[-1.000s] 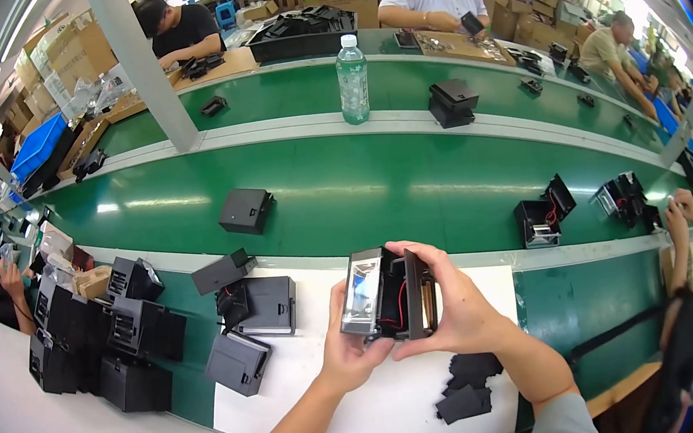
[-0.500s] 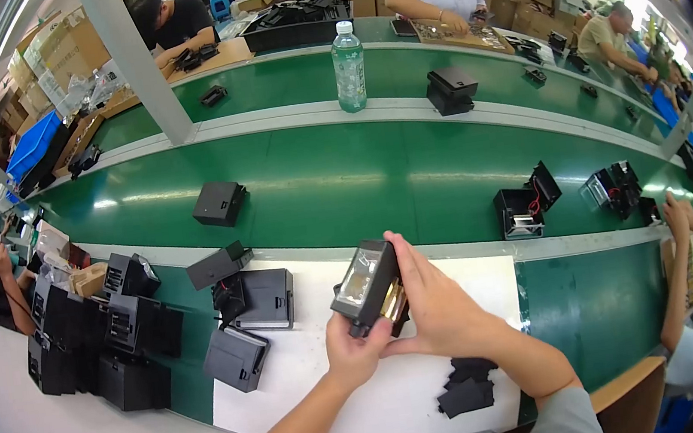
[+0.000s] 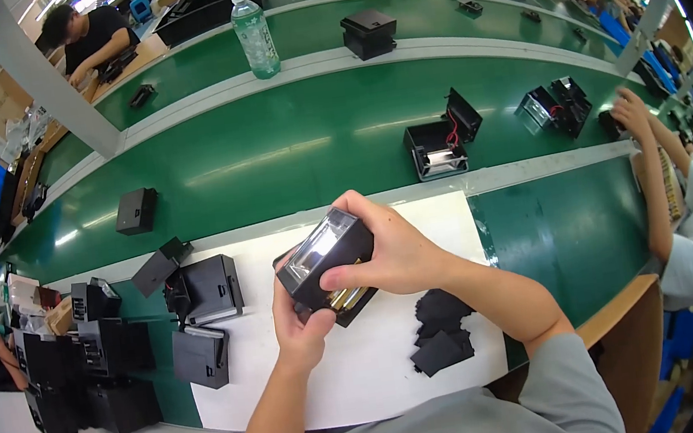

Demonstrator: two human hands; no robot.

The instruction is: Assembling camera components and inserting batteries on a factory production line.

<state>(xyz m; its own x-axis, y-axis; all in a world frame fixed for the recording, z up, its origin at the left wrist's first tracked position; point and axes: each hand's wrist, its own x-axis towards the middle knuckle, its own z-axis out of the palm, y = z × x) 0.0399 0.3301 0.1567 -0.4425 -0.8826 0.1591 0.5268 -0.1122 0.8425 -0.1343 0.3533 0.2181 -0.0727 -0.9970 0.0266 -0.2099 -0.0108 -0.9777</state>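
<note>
A black box-shaped housing (image 3: pixel 349 238) with a clear, shiny window on its upper face is tilted above the white sheet (image 3: pixel 367 387). My left hand (image 3: pixel 298 331) grips its lower left end. My right hand (image 3: pixel 399 253) wraps round the far right side, with its thumb laid across the near side. Gold-coloured cylinders show in an opening below that thumb; I cannot tell exactly what they are. Several flat black pieces (image 3: pixel 441 330) lie in a pile on the sheet beside my right forearm. To the left of my hands rest black cases (image 3: pixel 210 287), one with its lid raised.
Black housings (image 3: pixel 93 369) are stacked at the left. On the green belt (image 3: pixel 269 152) sit a closed black box (image 3: pixel 136 211) and an open one with red wires (image 3: pixel 436 151). A bottle (image 3: pixel 254 37) stands on the far ledge. A co-worker's hand (image 3: pixel 632 114) is at the right.
The scene has shifted left and up in the view. The housing has been turned in my hands, and my right thumb now lies across its near side.
</note>
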